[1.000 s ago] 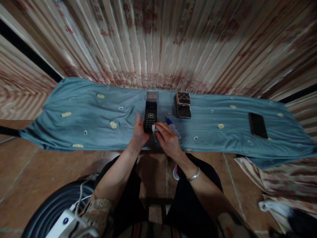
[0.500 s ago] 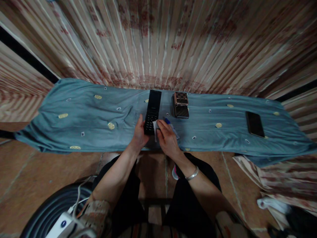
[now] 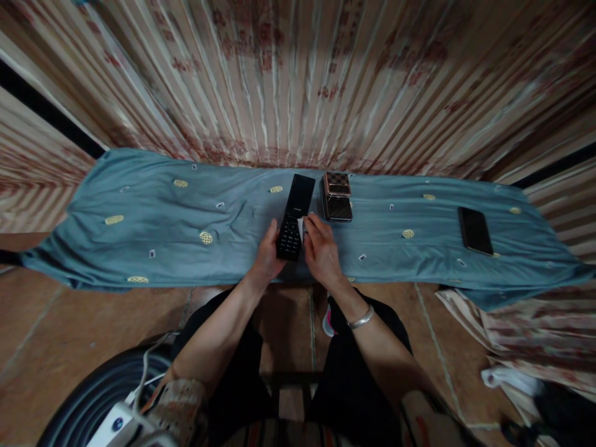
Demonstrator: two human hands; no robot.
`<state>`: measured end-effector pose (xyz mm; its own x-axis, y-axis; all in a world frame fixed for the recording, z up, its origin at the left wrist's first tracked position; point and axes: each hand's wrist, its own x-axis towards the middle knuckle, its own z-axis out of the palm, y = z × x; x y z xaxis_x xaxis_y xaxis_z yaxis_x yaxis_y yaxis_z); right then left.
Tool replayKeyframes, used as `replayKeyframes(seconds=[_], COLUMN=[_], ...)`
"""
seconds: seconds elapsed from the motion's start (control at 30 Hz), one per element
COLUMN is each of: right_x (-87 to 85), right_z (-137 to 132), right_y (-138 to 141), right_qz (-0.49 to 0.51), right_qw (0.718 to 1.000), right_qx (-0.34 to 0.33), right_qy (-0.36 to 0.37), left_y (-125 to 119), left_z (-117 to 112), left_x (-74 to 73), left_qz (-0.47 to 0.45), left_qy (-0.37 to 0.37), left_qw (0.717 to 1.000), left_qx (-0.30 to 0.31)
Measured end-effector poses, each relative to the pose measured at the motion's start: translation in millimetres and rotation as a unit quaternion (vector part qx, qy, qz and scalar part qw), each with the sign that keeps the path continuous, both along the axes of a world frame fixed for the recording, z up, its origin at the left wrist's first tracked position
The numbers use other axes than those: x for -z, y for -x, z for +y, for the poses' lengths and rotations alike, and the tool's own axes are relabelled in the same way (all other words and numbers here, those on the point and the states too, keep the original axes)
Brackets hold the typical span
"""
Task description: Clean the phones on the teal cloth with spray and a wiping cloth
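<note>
An unfolded black flip phone (image 3: 289, 239) rests in my left hand (image 3: 269, 253), which grips its lower half from the left side with the keypad facing up. My right hand (image 3: 322, 248) is closed on a small white wipe (image 3: 300, 228) and holds it against the right edge of the phone, near the hinge. Just beyond my right hand lies a dark folded phone or case (image 3: 339, 210), with a brown checkered compact-like item (image 3: 337, 184) on its far part.
A blue-green patterned cloth (image 3: 233, 236) covers the long, narrow table. A black smartphone (image 3: 475, 231) lies toward its right end. Pleated curtains (image 3: 288, 81) hang right behind. On the floor at lower left are a coiled black hose (image 3: 74, 397) and a white power strip (image 3: 114, 425).
The flip phone has tilted to the right in my left hand. My right hand has moved up with the wipe, from the keypad's lower right to near the hinge.
</note>
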<state>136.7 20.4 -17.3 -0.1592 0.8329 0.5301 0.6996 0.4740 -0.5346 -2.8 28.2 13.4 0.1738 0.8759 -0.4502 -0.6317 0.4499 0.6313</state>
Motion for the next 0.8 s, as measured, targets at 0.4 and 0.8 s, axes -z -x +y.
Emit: replayKeyframes(seconds=[0.4,0.8], right_x=[-4.0,-5.8], right_z=[2.4,4.4], right_y=[3.9,0.6], right_qz=[-0.059,-0.105], right_qw=[0.998,0.994], right_qx=[-0.006,-0.002], right_qy=[-0.014,-0.022], left_y=[-7.7,-7.7], left_z=[-3.3,-2.5], left_x=[19.0,19.2], left_qz=[-0.004,-0.012], left_qy=[-0.058,-0.06], left_qw=[0.998,0.998], left_qx=[-0.023,-0.027])
